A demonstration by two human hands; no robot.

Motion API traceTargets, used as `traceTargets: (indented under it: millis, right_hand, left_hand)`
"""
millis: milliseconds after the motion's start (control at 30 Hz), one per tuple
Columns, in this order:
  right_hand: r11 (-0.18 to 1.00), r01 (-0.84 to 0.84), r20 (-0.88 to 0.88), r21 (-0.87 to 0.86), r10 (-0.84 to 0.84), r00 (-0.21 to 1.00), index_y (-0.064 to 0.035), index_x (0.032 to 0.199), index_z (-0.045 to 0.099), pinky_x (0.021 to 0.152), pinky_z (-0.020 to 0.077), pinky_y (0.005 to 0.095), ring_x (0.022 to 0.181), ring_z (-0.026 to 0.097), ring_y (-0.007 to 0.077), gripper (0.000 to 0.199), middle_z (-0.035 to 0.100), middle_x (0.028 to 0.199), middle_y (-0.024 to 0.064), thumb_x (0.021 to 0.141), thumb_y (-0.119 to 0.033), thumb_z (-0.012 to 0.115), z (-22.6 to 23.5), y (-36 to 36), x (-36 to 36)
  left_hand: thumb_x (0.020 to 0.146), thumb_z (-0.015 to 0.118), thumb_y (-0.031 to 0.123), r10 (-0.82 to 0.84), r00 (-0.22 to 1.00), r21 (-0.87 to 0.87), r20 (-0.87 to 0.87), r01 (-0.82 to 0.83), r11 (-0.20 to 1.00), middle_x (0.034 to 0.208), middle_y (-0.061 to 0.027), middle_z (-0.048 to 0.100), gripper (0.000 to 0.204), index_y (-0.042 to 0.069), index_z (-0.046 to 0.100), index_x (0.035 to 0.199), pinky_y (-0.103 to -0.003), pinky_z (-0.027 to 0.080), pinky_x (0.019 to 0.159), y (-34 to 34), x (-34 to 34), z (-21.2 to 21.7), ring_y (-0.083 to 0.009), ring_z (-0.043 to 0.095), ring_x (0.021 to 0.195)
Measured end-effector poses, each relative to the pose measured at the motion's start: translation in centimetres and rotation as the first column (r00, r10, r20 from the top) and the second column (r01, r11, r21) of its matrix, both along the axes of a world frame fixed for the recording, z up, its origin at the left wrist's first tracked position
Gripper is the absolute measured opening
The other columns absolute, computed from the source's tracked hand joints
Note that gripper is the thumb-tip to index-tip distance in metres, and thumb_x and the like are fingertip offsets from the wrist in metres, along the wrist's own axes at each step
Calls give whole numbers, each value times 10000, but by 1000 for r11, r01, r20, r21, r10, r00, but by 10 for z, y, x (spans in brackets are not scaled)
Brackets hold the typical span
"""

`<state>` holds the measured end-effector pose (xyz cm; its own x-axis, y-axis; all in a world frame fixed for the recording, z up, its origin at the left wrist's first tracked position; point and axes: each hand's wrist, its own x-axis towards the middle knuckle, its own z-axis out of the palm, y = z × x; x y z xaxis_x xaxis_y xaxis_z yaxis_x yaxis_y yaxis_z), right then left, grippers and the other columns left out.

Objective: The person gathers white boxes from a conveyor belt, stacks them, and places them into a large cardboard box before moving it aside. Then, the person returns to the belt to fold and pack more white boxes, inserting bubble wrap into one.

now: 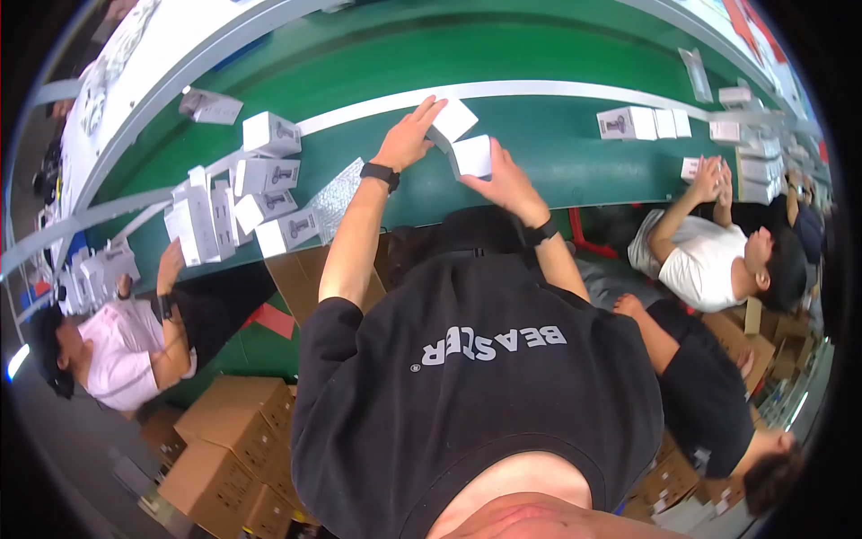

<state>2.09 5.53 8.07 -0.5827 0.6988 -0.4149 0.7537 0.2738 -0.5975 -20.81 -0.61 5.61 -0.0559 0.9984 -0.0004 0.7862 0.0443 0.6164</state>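
Observation:
Over the green work table, my left hand [406,140] is closed on a small white box [457,117], fingers along its far left side. A second white box [473,157] is gripped by my right hand [514,185], thumb at its near edge and fingers on its right side. The two boxes lie close together, corner to corner, the right one nearer to me. Their upper faces look plain white. Left of my left forearm lies a sheet of bubble wrap [338,199], beside several white boxes with a printed picture [267,175].
A white strip [530,88] runs along the green table [557,135]. More white boxes [627,123] stand in a row at the right. Co-workers sit at both sides, one handling boxes [193,225] at the left. Brown cartons [229,418] are stacked at the lower left.

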Motion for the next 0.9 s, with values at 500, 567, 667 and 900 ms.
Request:
traceTargets:
  millis: [500,567,667,900]
  right_hand:
    - [899,-339,-218,277,402,889,3,1436,360,1087,387,394,1283,447,377,876,423,1383,227,694,-207,776,-30,60,10]
    - [864,-374,-157,336,443,883,-12,1442,362,1088,385,410,1286,443,380,900,418,1401,224,689,-221,807,-22,54,14]
    - [805,-335,-99,489,433,896,-25,1435,380,1077,393,422,1275,452,385,888,434,1398,218,704,-256,829,6,31,3]
    - [681,-588,-293,437,726,622,-11,1348,474,981,467,440,1178,532,381,671,533,1283,182,818,-317,751,52,-101,-148]
  left_hand:
    - [735,804,101,143,930,22,340,-160,987,1388,-197,497,856,41,339,1451,-397,482,978,-26,18,-15,-357,587,1136]
    - [758,775,89,241,926,106,291,-281,954,1377,-198,500,797,36,364,1439,-395,474,982,-57,8,0,-350,579,1138]
    - [823,674,56,472,868,342,154,-495,799,1334,-204,519,593,15,460,1374,-417,427,1022,-126,-5,29,-364,512,1207]
    - [808,559,-37,892,413,204,183,-904,376,1328,-218,528,535,6,518,1339,-419,378,1079,-334,-158,7,-386,439,1317]
